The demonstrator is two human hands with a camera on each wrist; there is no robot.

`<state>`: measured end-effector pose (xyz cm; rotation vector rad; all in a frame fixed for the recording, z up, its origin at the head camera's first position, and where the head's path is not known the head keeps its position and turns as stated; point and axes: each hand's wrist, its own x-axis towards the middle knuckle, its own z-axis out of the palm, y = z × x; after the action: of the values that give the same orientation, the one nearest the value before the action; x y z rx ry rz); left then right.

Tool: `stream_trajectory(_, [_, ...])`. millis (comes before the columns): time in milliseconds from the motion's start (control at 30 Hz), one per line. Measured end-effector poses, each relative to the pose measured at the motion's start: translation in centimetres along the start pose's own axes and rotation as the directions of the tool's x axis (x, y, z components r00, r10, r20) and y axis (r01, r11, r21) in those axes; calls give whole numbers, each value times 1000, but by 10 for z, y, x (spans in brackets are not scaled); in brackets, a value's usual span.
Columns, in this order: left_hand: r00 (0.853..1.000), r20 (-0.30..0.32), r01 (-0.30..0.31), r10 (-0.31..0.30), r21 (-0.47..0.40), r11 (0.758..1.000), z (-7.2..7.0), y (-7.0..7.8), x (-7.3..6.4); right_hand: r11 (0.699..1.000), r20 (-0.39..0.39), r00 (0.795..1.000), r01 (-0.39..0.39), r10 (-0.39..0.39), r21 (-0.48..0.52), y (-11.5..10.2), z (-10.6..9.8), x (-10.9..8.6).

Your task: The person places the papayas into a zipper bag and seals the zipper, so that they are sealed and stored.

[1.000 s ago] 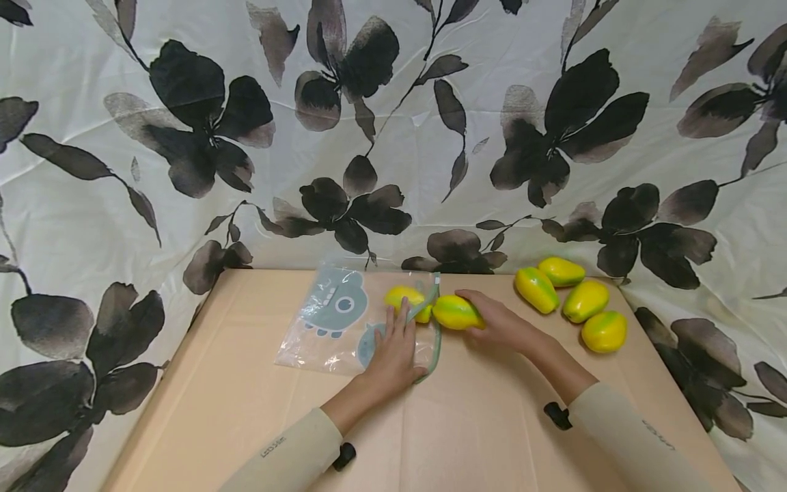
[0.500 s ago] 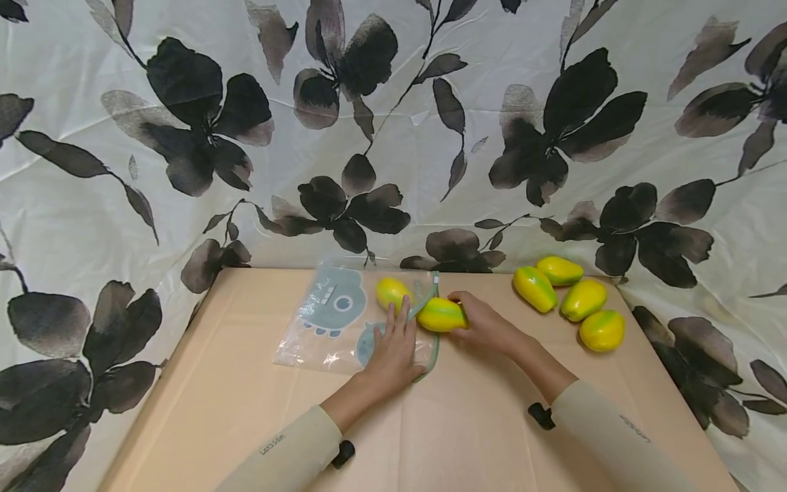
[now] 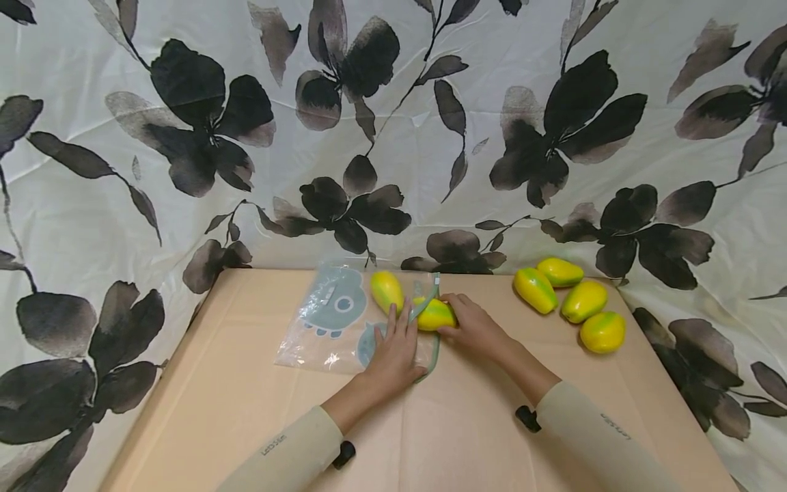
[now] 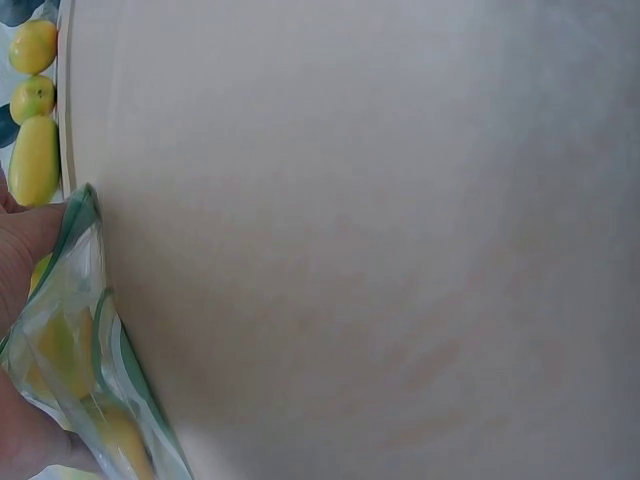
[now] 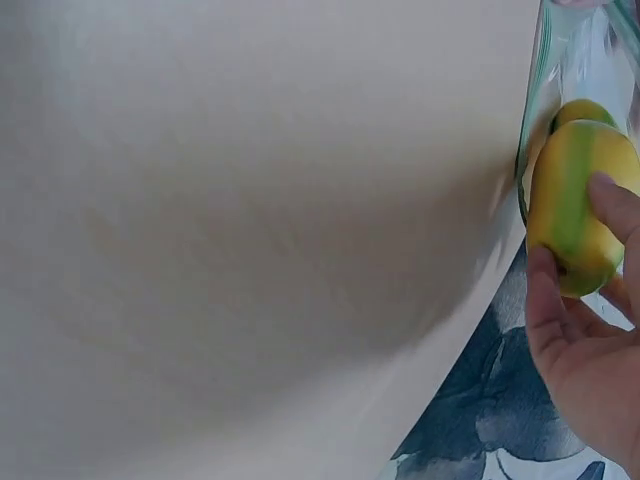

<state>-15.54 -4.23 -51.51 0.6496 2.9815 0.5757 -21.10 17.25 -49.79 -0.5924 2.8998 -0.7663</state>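
A clear zip bag (image 3: 332, 352) printed with blue-grey cartoon animals lies on the board, its green-edged mouth facing right. My left hand (image 3: 393, 355) rests on the bag with fairly straight fingers at the folded-back rim, its thumb at the near edge. One yellow-green mango (image 3: 386, 290) is inside the bag. My right hand (image 3: 470, 321) grips a second mango (image 3: 435, 316), partly within the mouth. In the right wrist view, thumb and fingers (image 5: 545, 300) hold the end of this green-striped mango (image 5: 575, 185). The left wrist view cuts off most of the left hand.
Several more mangoes (image 3: 584, 301) lie grouped at the board's back right. The tan cardboard board (image 3: 467, 424) bears everything. Behind it hangs a white cloth (image 3: 443, 143) with dark flowers.
My right hand has moved left, carrying its mango from beside the bag's mouth partly inside. The mango inside has shifted left and turned more upright in view. My left hand has stayed put.
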Motion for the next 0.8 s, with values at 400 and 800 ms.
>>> stream_trajectory(400, [1000, -15, 5, -5, 4, 1000, -1, 2, 1, 997, -5, 998, 55, -55, 60, 3, -1, 1])
stream_trajectory(800, [1000, -19, -4, 5, 24, 1000, 0, 0, -1, 996, -30, 1000, 3, 0, 89, -6, 6, 12])
